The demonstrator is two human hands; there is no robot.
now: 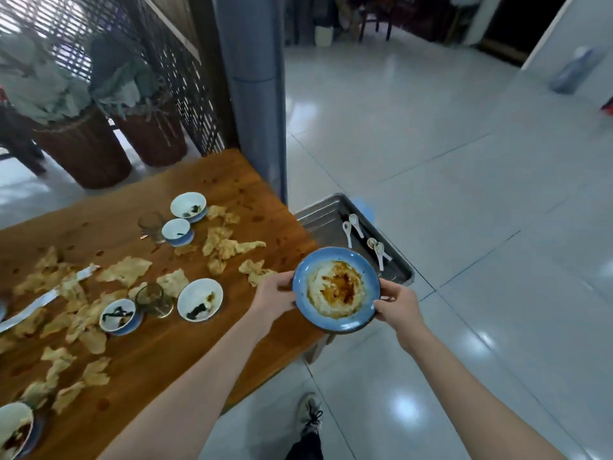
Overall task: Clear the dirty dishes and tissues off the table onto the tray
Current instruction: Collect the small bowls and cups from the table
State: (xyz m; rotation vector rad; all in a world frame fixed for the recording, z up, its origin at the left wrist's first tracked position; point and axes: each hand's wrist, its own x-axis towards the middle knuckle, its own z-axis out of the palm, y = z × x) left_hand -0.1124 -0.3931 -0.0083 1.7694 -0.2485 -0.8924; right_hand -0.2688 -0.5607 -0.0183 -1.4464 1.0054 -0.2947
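The left fingers [282, 284] curl round the left edge of a blue plate [335, 288], with the thumb on top of the rim. The right fingers [388, 288] pinch the right edge the same way. So the left hand [273, 297] and the right hand [398, 305] hold the plate between them, one on each side, and it sits nearly flat. Both bare arms reach forward from the bottom of the view. The plate is up in the air at the edge of the wooden table [159, 356], just beside the near corner of a metal tray [315, 214]. The tray sits past the end of the table, and four small white spoons [347, 231] lie in it. On the table lie lots of crumpled tissues [229, 247], all yellow-brown. Among them stand small blue-and-white bowls, two near the far side [188, 204] and two nearer [200, 299], with dark bits of food in them. Another dirty bowl [13, 429] peeks in at the bottom left corner. Two clear drinking glasses [153, 298] stand by the bowls. The floor [464, 210] is shiny pale tile, and one shoe [310, 415] shows on it below the hands. Behind the table are two woven baskets with leafy plants [83, 151], a dark lattice screen [166, 51] and a grey pillar [255, 94]. The plate is blue on its rim and pale in the middle. It is dirty, with a creamy smear and reddish-brown sauce streaks across it.
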